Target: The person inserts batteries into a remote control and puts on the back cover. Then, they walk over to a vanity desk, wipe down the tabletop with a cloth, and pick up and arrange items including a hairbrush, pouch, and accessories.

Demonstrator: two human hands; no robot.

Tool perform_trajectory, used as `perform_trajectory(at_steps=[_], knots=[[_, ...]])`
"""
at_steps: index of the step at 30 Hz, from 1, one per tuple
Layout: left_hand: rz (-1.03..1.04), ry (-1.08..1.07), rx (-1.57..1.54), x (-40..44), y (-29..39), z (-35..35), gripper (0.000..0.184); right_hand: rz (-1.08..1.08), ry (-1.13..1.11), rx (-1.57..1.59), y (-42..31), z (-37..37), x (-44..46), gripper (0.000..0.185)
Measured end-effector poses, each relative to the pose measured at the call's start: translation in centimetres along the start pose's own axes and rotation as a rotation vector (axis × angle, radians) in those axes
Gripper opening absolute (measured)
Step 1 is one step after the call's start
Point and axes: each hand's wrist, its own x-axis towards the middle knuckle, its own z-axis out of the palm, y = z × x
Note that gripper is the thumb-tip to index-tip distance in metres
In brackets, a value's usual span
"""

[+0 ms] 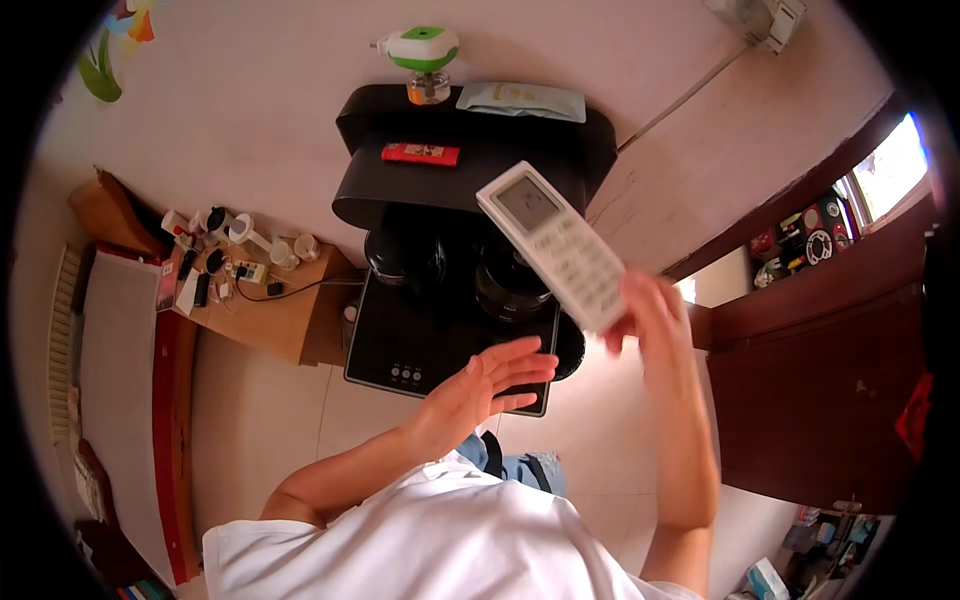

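A white remote control [565,255] with a grey display is held up in my right hand [648,312], whose fingers grip its lower end. To the left and lower, my left hand [478,385] hangs in the air with its fingers spread and nothing in it. Beneath both hands stands a black appliance [400,335] with small round buttons near its front edge and dark glass pots [508,285] on it. On its raised black top lie a red packet [420,154] and a pale pouch [522,101], beside a green and white plug-in device [424,50].
At the left, a wooden cabinet [280,318] holds cups, a power strip [249,271] and cables. A bed or bench edge [172,430] runs down the left side. A dark red door [820,400] stands at the right. A cable crosses the wall.
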Motion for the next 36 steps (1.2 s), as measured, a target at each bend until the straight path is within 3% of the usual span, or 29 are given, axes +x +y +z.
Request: perform_trajectory(at_steps=[4, 9, 15, 18, 21, 30, 36], knots=[[0.005, 0.038, 0.027, -1.2, -0.4, -0.5, 0.056, 0.113, -0.059, -0.133, 0.1, -1.3, 5.2, 0.038], [0.044, 0.095, -0.015, -1.7, -2.3, -1.7, 0.052, -0.059, -0.079, -0.004, 2.4, -1.5, 3.0, 0.033], [0.171, 0.059, 0.043, 2.6, -3.9, 3.2, 0.073, -0.005, -0.071, 0.321, 5.6, -3.0, -7.2, 0.034], [0.057, -0.095, 0.008, 5.8, -6.1, 7.6, 0.077, 0.046, -0.003, 0.515, 7.9, -4.8, -14.4, 0.033], [-0.221, -0.230, -0.040, 8.1, -11.2, 14.7, 0.074, 0.018, 0.171, 0.531, 9.4, -8.4, -22.4, 0.033], [-0.790, -0.674, -0.022, 8.1, -37.1, 38.9, 0.066, -0.062, 0.917, 0.470, 12.9, -21.3, -49.9, 0.034], [-0.968, -0.932, 0.033, 8.0, -49.5, 49.8, 0.061, -0.022, 1.283, 0.479, 15.4, -27.3, -61.1, 0.030]])
